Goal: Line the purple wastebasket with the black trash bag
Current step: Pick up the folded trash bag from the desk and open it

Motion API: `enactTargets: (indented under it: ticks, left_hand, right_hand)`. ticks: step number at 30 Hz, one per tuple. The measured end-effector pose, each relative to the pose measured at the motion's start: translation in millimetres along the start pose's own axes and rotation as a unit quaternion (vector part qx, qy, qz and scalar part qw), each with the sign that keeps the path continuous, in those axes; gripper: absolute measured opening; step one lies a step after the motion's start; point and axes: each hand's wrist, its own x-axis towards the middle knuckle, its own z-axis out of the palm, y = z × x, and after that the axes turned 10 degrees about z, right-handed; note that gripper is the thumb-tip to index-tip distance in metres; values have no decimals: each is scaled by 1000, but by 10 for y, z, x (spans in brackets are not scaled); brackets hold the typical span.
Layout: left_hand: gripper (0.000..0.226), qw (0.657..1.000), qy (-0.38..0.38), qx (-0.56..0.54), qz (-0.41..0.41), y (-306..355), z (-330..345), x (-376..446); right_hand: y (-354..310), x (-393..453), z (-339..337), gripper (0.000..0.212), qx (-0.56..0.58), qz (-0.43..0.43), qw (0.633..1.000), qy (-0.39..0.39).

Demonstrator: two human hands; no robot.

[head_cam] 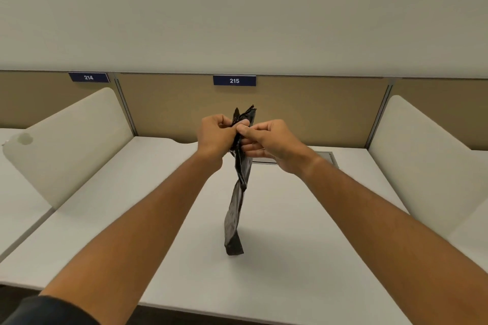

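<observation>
- Over the middle of the tabletop (163, 219), both hands are up in front of the tan partition (171, 108), pinching the bag (233, 219) near its top.
- Left hand (215, 137): grip closed on the bag's left side, thumb pressed against the plastic.
- Right hand (266, 144): grip also closed on the bag, thumb and forefinger pinched at the edge, other fingers curled behind it.
- Bag's black, slightly shiny and crinkly, not opened out at all, just a long narrow flattened strip.
- It hangs down from the hands with a bit of a kink partway, and the squared-off bottom end looks like it's touching or barely above the tabletop, can't really tell which.
- Jagged, torn-looking top edge pokes up above the fingers.
- Behind it, a blue tag (234, 80) reading 215 sits on the partition, with a 214 tag (88, 77) off to the left.
- Cream dividers (79, 140) stand on either side.
</observation>
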Motion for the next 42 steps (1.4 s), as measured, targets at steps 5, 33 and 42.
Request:
enactTargets:
  ticks: [5,33,42]
  left_hand:
    - [37,997,1,-49,-62,-28,16,-2]
    - [19,909,-228,297,184,37,-92,95]
    - [14,941,9,300,159,50,-306,256]
  right_hand:
    - [58,54,-22,15,28,26,999,-7]
    - [-227,61,-218,13,-30,-26,997,59]
    - [-199,-35,-490,8,-173,10,983,62]
